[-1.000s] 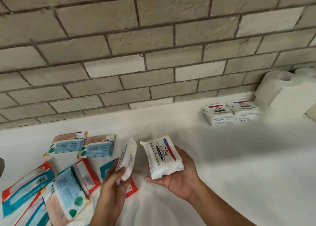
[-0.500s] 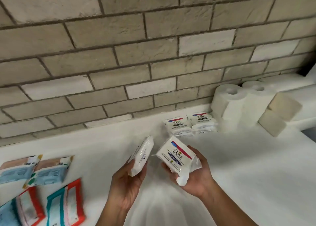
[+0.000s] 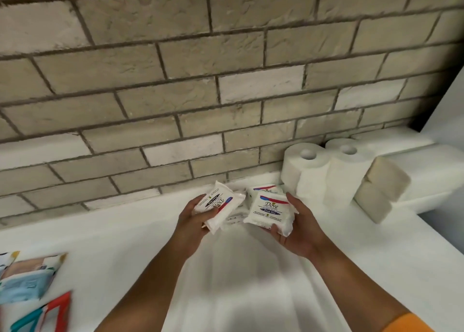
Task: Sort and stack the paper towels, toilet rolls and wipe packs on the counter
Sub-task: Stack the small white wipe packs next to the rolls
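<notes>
**Now both hands bring white wipe packs to the stack by the wall**

Here the left hand (image 3: 193, 218) is closed around a flat white plastic wipe pack with blue and red print (image 3: 218, 207), thumb on top and fingers beneath, the pack tilted with its label turned away from the person. The right hand (image 3: 298, 228) clasps a second white wipe pack of the same brand (image 3: 270, 212), held nearly level with its label readable, fingers wrapped around the right edge and underside. Both grips are firm and partly curled, neither hand spread wide.

Both packs hover at about twelve o'clock from the person, just over a low pile of matching white packs (image 3: 263, 188) on the white counter (image 3: 351, 269) against the beige brick wall (image 3: 200, 93). Carrying one in each hand probably lets two go down in one trip, beside their own kind.

At one to two o'clock stand two upright white paper towel rolls (image 3: 326, 176), touching each other, and next to them two beige wrapped rolls (image 3: 379, 193), stacked one on another. At eight o'clock, well apart, lie colourful flat packs in blue, peach and red (image 3: 30, 281), seemingly not yet sorted.
</notes>
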The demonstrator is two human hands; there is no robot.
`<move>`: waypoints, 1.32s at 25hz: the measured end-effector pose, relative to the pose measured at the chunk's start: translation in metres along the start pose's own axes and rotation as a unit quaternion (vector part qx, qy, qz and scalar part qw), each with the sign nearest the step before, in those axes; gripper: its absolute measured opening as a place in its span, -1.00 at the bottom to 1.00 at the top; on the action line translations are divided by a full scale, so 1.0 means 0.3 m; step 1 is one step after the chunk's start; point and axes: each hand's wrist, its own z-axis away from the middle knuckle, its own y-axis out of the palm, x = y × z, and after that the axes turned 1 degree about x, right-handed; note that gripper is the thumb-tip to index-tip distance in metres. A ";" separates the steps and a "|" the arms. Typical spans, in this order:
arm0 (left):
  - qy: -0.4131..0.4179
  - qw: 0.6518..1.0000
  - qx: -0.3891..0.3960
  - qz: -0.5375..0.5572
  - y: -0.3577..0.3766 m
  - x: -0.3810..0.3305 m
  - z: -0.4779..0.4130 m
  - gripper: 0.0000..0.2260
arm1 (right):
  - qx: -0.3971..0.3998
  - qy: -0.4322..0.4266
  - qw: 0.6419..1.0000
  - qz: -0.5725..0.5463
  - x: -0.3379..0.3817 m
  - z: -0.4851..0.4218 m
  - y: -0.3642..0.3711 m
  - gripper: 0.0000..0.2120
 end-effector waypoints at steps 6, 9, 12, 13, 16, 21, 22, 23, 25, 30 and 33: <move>0.003 0.997 -0.046 -0.066 0.030 0.011 -0.115 -0.35 | -0.097 -0.048 0.994 -0.023 0.042 -0.120 -0.032 -0.46; 0.042 0.994 -0.046 -0.088 0.049 0.023 -0.140 -0.33 | -0.134 -0.049 0.990 0.022 0.063 -0.142 -0.020 -0.61; 0.080 0.988 -0.074 -0.110 0.084 0.033 -0.147 -0.35 | -0.177 -0.060 0.981 0.050 0.079 -0.165 -0.017 -0.68; 0.082 0.987 -0.081 -0.112 0.093 0.036 -0.146 -0.37 | -0.183 -0.059 0.980 0.058 0.079 -0.171 -0.018 -0.66; 0.086 0.987 -0.087 -0.100 0.107 0.044 -0.142 -0.41 | -0.188 -0.068 0.978 0.056 0.076 -0.187 -0.027 -0.62; 0.061 0.985 -0.163 0.011 0.104 0.065 -0.082 -0.59 | -0.204 -0.122 0.971 0.039 0.084 -0.220 -0.012 -0.56; 0.045 0.983 -0.172 0.045 0.106 0.079 -0.063 -0.60 | -0.219 -0.128 0.966 0.042 0.082 -0.225 -0.007 -0.57; 0.033 0.981 -0.174 0.083 0.107 0.096 -0.047 -0.60 | -0.240 -0.131 0.961 0.049 0.079 -0.232 -0.004 -0.59; 0.026 0.972 -0.168 0.164 0.117 0.126 -0.025 -0.50 | -0.285 -0.141 0.946 0.070 0.070 -0.244 -0.002 -0.64; 0.035 0.955 -0.130 0.264 0.201 0.168 0.010 -0.56 | -0.331 -0.160 0.924 0.105 0.049 -0.251 -0.004 -0.72; 0.037 0.939 -0.182 0.289 0.261 0.179 -0.013 -0.61 | -0.328 -0.153 0.925 0.113 0.042 -0.238 -0.004 -0.76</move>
